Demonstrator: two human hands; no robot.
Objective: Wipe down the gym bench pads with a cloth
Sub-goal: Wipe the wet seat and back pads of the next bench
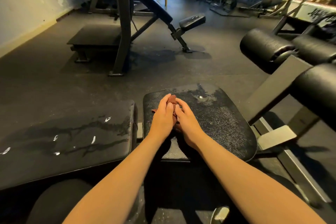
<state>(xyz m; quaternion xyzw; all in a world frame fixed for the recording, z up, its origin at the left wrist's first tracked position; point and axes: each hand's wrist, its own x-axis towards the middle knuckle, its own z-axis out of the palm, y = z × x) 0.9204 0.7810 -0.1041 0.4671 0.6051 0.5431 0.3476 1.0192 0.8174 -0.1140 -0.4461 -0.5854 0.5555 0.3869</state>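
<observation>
Both hands met over the smaller seat pad (218, 120), toward its far left part, with the reddish-brown cloth (172, 99) bunched between them; the left hand (162, 115) lay curled over the cloth's left side, fingers bent round it; the right hand (187, 121) closed on it from the right, fingertips tucked into the folds; the cloth rested on the pad. The step looked like gathering or refolding the cloth in the middle of wiping; the seat pad showed a dull, speckled film across its far and right areas, and the longer back pad (72, 142) to the left carried wet streaks and white flecks. The next move would likely call for flattening the cloth under one palm and sweeping it rightward through the film, pressing evenly out to the pad's edge.
</observation>
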